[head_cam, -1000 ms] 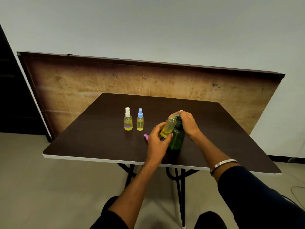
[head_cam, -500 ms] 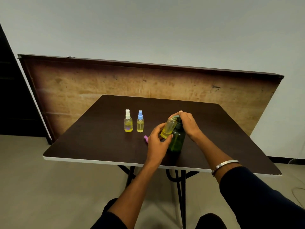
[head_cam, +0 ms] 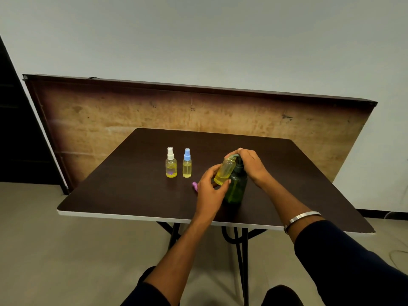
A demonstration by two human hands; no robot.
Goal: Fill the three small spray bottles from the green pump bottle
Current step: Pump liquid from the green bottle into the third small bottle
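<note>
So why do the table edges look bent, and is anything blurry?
Head view: the wide lens bows the table edges and the board behind; light is soft and dim, no glare; the two standing bottles look sharp, the tilted bottle slightly soft.

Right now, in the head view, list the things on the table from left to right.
White-capped spray bottle → blue-capped spray bottle → pink cap → uncapped spray bottle tilted in the left hand → green pump bottle under the right hand.
</note>
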